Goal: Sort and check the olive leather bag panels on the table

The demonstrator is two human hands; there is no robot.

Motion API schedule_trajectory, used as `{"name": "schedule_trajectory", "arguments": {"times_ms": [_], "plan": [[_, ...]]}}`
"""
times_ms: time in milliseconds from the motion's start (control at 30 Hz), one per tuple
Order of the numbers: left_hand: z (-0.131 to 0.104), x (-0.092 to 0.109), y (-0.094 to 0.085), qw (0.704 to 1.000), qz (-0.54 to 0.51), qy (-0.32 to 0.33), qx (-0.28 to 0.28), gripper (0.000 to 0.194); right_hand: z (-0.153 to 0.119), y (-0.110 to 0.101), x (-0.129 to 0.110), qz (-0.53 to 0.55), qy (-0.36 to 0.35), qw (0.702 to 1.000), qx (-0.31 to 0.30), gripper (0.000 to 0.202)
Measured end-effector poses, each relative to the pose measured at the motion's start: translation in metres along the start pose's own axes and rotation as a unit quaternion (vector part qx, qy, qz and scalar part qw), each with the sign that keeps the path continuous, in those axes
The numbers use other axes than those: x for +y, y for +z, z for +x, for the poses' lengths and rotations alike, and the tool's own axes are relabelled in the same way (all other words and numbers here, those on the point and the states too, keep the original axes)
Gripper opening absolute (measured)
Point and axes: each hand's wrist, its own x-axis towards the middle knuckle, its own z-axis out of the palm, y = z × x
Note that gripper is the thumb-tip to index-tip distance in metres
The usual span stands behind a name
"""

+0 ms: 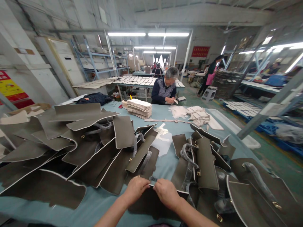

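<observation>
Near the front edge of the table, my left hand (137,188) and my right hand (166,193) are side by side, a small gap between them. Both are closed on the white-trimmed upper edge of a dark olive bag panel (150,205), which hangs down below them toward me. The fingertips are partly hidden behind the edge. A bit of plastic-wrapped handle (153,178) shows just beyond the gap. Right of my hands lies a bag piece (205,160) with a wrapped handle and gold rings; another bag piece (142,148) is beyond my left hand.
Olive panels (87,160) are heaped across the left of the blue table (163,164), with more bag pieces (255,192) at the right. Stacked beige pieces (139,108) and pale scraps (199,115) lie farther back. A person (164,88) sits across the table, hands on a small piece.
</observation>
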Motion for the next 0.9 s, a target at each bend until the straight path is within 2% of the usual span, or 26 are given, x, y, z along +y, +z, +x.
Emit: {"name": "schedule_trajectory", "arguments": {"times_ms": [133,233,300,367,433,500,567,600,633,700,767,800,833,900], "plan": [[-0.002,0.006,-0.017,0.999,0.028,0.011,-0.017,0.025,-0.012,-0.011,0.014,-0.006,0.02,1.0,-0.001,0.014],[-0.001,0.008,-0.048,0.999,-0.032,0.014,-0.002,0.027,-0.024,-0.031,0.039,-0.021,0.081,0.996,0.025,0.02],[0.001,0.003,-0.073,0.994,-0.106,0.0,0.018,0.028,-0.034,-0.052,0.061,-0.016,0.123,0.989,0.079,0.024],[0.005,-0.009,-0.098,0.982,-0.173,-0.04,0.066,0.029,-0.042,-0.073,0.084,-0.006,0.168,0.974,0.156,0.027],[0.011,-0.026,-0.119,0.957,-0.213,-0.115,0.162,0.03,-0.048,-0.089,0.107,-0.011,0.225,0.946,0.232,0.03],[0.017,-0.042,-0.131,0.917,-0.202,-0.206,0.275,0.032,-0.052,-0.097,0.128,-0.023,0.289,0.911,0.292,0.037],[0.023,-0.055,-0.132,0.892,-0.113,-0.271,0.344,0.037,-0.055,-0.094,0.147,-0.016,0.358,0.874,0.327,0.046],[0.025,-0.059,-0.128,0.892,-0.048,-0.284,0.349,0.04,-0.056,-0.09,0.155,0.0,0.391,0.858,0.333,0.051],[0.027,-0.062,-0.123,0.9,0.023,-0.283,0.33,0.041,-0.057,-0.085,0.162,0.027,0.426,0.841,0.334,0.057],[0.03,-0.068,-0.106,0.926,0.141,-0.256,0.241,0.041,-0.06,-0.073,0.175,0.102,0.49,0.805,0.319,0.068],[0.033,-0.072,-0.089,0.941,0.192,-0.236,0.146,0.038,-0.063,-0.064,0.184,0.187,0.536,0.772,0.284,0.071],[0.033,-0.073,-0.081,0.943,0.201,-0.237,0.119,0.037,-0.063,-0.062,0.188,0.225,0.549,0.759,0.269,0.068],[0.033,-0.074,-0.075,0.941,0.207,-0.244,0.113,0.037,-0.063,-0.062,0.19,0.257,0.553,0.748,0.259,0.063],[0.031,-0.074,-0.068,0.926,0.223,-0.269,0.146,0.037,-0.059,-0.07,0.188,0.306,0.54,0.738,0.264,0.053]]}}
